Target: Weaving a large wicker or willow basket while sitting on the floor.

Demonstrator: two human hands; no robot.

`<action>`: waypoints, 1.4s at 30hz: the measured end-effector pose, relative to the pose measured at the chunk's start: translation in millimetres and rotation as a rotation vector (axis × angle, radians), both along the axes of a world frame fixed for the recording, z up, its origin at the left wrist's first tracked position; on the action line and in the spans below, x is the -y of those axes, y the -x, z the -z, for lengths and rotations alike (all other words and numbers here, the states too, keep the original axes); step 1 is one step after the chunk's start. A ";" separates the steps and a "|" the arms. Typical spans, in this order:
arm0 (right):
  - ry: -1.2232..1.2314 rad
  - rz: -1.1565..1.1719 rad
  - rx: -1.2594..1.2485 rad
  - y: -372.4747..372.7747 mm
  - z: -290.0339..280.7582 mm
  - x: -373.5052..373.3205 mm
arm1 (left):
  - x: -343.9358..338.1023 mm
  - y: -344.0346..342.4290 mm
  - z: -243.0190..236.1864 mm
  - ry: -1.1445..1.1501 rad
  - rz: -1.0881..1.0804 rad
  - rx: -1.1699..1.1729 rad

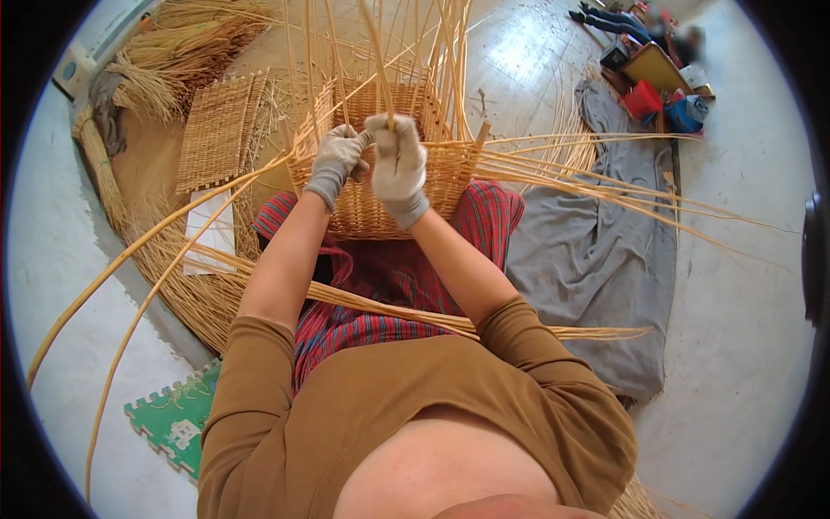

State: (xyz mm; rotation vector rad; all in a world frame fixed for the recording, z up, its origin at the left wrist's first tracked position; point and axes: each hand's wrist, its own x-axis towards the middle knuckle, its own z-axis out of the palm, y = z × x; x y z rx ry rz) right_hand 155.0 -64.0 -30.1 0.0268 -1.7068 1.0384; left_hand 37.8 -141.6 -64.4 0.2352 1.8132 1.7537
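A woven wicker basket [367,208] rests against my lap, with long upright rods [445,52] rising from its far and side walls. My left hand [337,163], in a pale work glove, is closed at the near rim; its fingers hide what is between them. Close beside it, my gloved right hand [400,169] is closed around a thick wicker rod [378,65] that rises from its fingers. The two hands' fingertips almost meet. Other long rods [143,242] bend out from the basket's left side, and thinner rods [596,186] stick out to the right.
Loose rods [389,304] lie across my lap on a striped red cloth [380,268]. Left are a woven panel [220,130], straw bundles [173,52] and a green foam mat [177,415]. Right, a grey cloth [588,268] covers the floor; a person [618,22] is beyond a red container [641,101].
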 end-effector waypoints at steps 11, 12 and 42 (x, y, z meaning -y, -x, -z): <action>0.818 -0.075 0.143 -72.3 64.2 -140.9 | 3.3 -35.2 -28.9 -0.091 -0.299 -0.293; 0.690 -0.007 0.115 -83.5 59.0 -140.4 | -5.2 -43.8 -29.7 -0.208 -0.410 -0.660; 1.233 0.101 0.305 -105.9 73.6 -97.1 | 97.7 -31.4 93.0 0.096 -0.452 -0.456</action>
